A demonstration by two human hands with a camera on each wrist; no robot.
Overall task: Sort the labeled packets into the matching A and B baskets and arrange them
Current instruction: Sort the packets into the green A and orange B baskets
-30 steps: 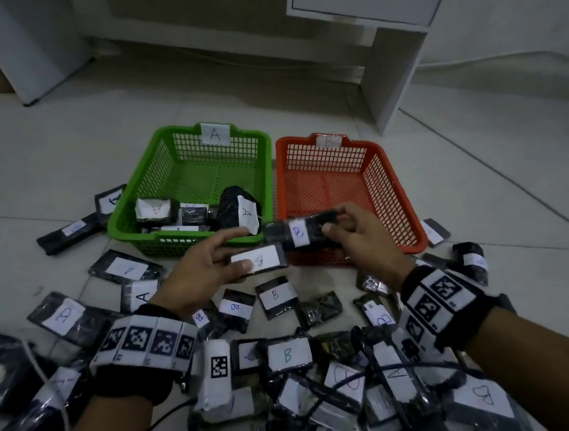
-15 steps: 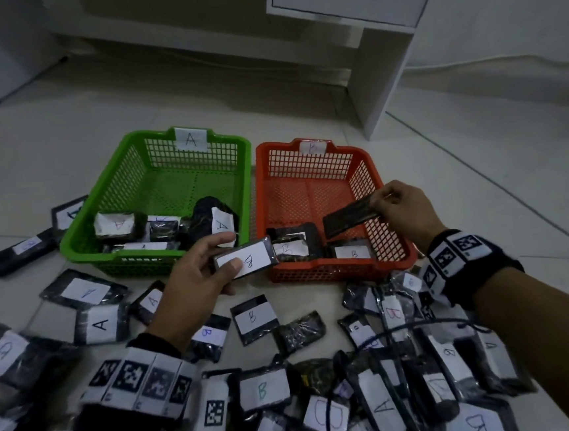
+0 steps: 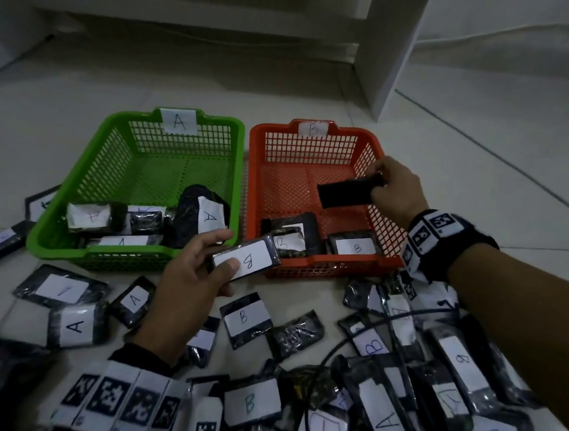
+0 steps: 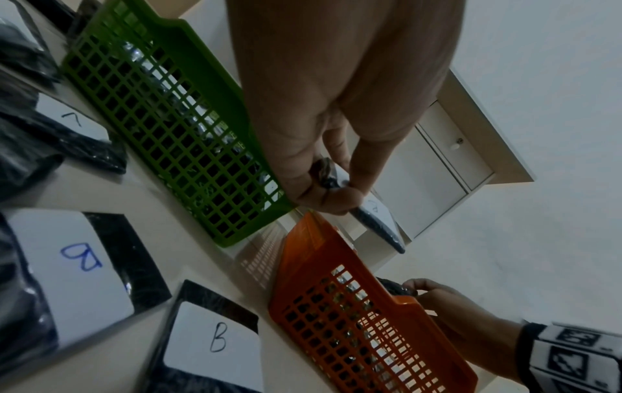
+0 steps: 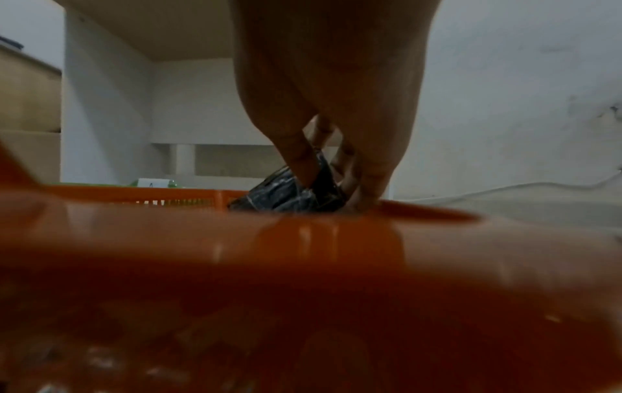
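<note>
A green basket (image 3: pixel 83 248) labeled A and an orange basket (image 3: pixel 318 265) labeled B stand side by side on the floor. My right hand (image 3: pixel 392 190) pinches a black packet (image 3: pixel 344 192) over the orange basket's right half, its label side hidden. That packet (image 5: pixel 289 194) shows just above the orange rim (image 5: pixel 235 228) in the right wrist view. My left hand (image 3: pixel 195 278) grips a B packet (image 3: pixel 250 258) at the near edge between the two baskets. The same B packet (image 4: pixel 377 218) shows in the left wrist view. Two B packets (image 3: pixel 354 246) lie in the orange basket.
Several A packets (image 3: pixel 204 219) lie in the green basket's near half. Many loose labeled packets (image 3: pixel 245 318) cover the floor in front of the baskets and around my arms. A black cable (image 3: pixel 336 351) runs across them. A white cabinet (image 3: pixel 396 51) stands behind the baskets.
My right hand carried its packet from the near rim of the orange basket to over its right half. My left hand lifted the B packet toward the orange basket's near left corner.
</note>
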